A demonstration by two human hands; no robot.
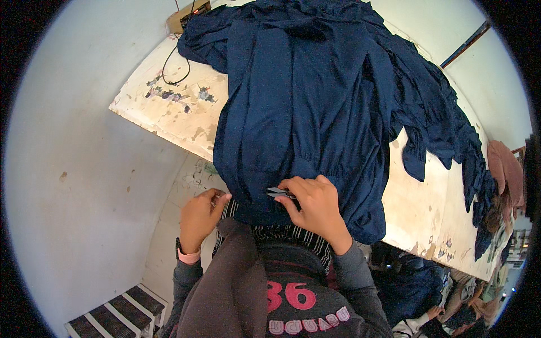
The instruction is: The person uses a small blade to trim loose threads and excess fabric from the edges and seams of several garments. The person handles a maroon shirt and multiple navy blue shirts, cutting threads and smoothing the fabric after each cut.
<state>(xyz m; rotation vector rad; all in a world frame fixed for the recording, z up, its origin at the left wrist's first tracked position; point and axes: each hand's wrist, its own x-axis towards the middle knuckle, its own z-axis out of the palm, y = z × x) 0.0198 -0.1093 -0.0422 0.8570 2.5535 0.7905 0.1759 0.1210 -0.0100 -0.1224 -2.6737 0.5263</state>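
Note:
My right hand (313,208) is closed around small thread snips (278,191), whose pale blades point left over the lower part of a dark navy garment (304,101) spread on a table and hanging over its near edge. My left hand (204,217) is just left of the garment's lower edge, thumb and fingertips pinched together; what they hold, if anything, is too small to make out. A watch with a pink band is on my left wrist.
The worn white table (141,110) carries more navy garments (428,112) and a small device with a cord (180,21). Pinkish cloth (504,169) is at the right, striped slatted items (115,315) at lower left. Another person's hand (434,311) shows among piled clothes below right.

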